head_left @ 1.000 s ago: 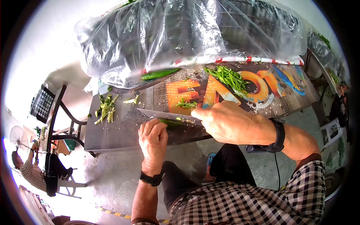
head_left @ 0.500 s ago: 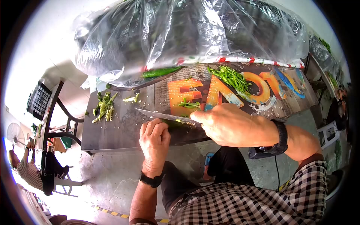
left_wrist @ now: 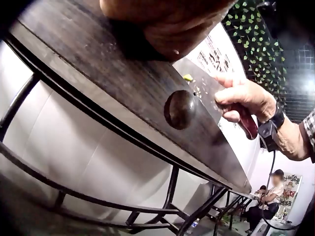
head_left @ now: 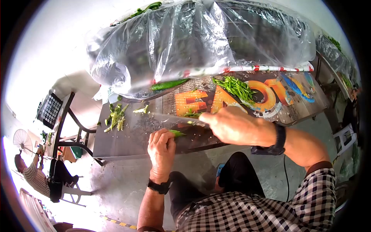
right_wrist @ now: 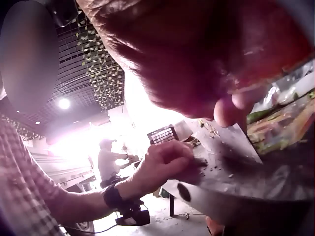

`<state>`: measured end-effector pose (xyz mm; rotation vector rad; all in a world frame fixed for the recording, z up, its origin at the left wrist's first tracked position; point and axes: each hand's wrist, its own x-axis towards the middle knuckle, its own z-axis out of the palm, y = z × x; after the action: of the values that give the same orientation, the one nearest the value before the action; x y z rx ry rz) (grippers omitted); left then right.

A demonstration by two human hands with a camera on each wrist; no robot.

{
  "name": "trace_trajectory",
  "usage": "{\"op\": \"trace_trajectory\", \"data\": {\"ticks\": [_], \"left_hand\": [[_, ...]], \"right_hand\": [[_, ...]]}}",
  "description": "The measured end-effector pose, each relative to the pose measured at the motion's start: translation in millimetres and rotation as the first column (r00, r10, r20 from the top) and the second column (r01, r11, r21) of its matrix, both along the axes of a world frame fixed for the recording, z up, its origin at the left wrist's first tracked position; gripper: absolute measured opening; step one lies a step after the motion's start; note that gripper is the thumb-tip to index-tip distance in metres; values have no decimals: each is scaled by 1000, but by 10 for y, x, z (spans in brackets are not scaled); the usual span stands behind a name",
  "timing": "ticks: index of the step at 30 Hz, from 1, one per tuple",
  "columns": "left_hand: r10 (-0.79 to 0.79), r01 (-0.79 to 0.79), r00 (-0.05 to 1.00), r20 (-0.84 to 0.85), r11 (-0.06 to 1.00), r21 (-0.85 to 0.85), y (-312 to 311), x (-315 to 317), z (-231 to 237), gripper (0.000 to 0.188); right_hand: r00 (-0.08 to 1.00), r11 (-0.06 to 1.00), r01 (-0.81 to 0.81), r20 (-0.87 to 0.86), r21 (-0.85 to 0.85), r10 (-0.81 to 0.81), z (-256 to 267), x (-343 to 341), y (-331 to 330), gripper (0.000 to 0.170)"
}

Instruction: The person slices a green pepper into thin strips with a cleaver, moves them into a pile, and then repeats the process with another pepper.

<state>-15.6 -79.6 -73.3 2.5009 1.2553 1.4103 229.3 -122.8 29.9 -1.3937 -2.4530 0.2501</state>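
Note:
My right hand (head_left: 236, 125) grips a knife by its dark red handle (left_wrist: 249, 124), and the blade (head_left: 174, 117) shows blurred as it points left over the table. Below the blade, my left hand (head_left: 161, 149) holds a green pepper (head_left: 177, 133) down near the table's front edge; its tip pokes out past the curled fingers and the rest is hidden. A small heap of cut pepper strips (head_left: 191, 113) lies just beyond the blade, partly behind the right hand. Further back is a larger pile of green strips (head_left: 235, 88).
Pepper scraps (head_left: 116, 117) lie on the left of the table (head_left: 127, 149), with pale seeds scattered about. A whole green pepper (head_left: 169, 84) lies by the clear plastic sheet (head_left: 185, 42) that covers the back. Another person (head_left: 38, 174) sits at far left.
The knife, earlier low over the pepper, has lifted away from it and its blade is now blurred. More of the pepper's tip shows beside my left hand. The head view has shifted slightly.

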Motion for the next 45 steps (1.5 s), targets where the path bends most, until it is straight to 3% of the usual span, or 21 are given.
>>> {"op": "trace_trajectory", "data": {"ticks": [3, 6, 14, 20, 26, 35, 45], "left_hand": [[-8, 8, 1000, 25, 1000, 22, 0, 14, -3, 17], [-13, 12, 999, 32, 1000, 26, -14, 18, -11, 18], [-23, 20, 999, 45, 999, 50, 12, 3, -32, 20], [-33, 29, 998, 52, 997, 69, 8, 15, -25, 23], [-29, 26, 998, 55, 998, 64, 17, -8, -42, 24], [-39, 37, 999, 37, 997, 64, 27, -1, -18, 24], [-24, 23, 999, 26, 999, 50, 0, -7, -12, 21]], "right_hand": [[995, 995, 6, -101, 103, 4, -83, 195, -2, 6], [989, 995, -16, -145, 98, 30, -25, 96, -54, 7], [987, 998, -58, -149, -34, 53, 67, -85, -57, 5], [983, 990, -143, -111, 3, 143, 67, -82, -65, 4], [998, 996, -60, -33, -66, 58, 172, -184, -118, 5], [974, 973, -147, -195, -178, 112, 51, -260, 115, 5], [997, 997, -78, 3, -4, 78, -16, -258, 123, 6]]}}
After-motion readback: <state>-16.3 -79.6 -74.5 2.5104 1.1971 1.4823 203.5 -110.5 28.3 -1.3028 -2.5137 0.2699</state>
